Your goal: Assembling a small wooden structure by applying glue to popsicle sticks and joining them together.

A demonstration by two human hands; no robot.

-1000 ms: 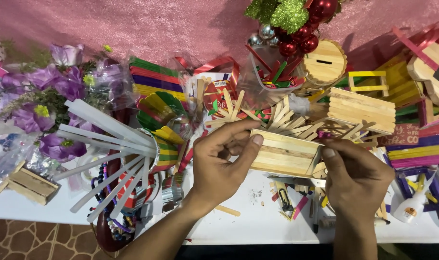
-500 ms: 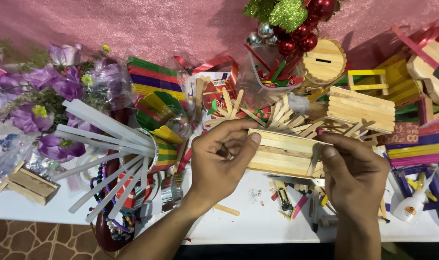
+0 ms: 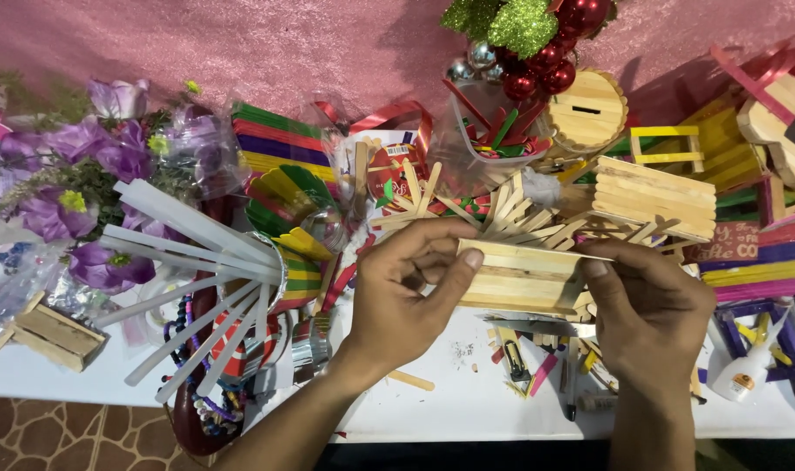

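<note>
While purple artificial flowers (image 3: 61, 166) are lying far to the left of the flat block of glued pale wooden sticks (image 3: 519, 277), a small wooden stick crate (image 3: 48, 336) is sitting below them on the white table (image 3: 467, 406). Nearer that block, a fan of white plastic sticks (image 3: 188, 288) is spreading out from a striped cup. Just left of the block, the left hand (image 3: 406, 292) is curling around its end, thumb tip pressing on the top edge and fingers folding behind it. Above the table's middle, the block is being held level between both hands. At its right end, the right hand (image 3: 650, 314) is pinching one thin loose stick along the top edge, thumb and forefinger closing narrowly on it. Behind the block, a stacked wooden stick box (image 3: 655, 196) is resting up and to the right, with a round wooden coin box (image 3: 586, 109) above. Far right of the block, a white glue bottle (image 3: 746, 375) is lying tilted.
</note>
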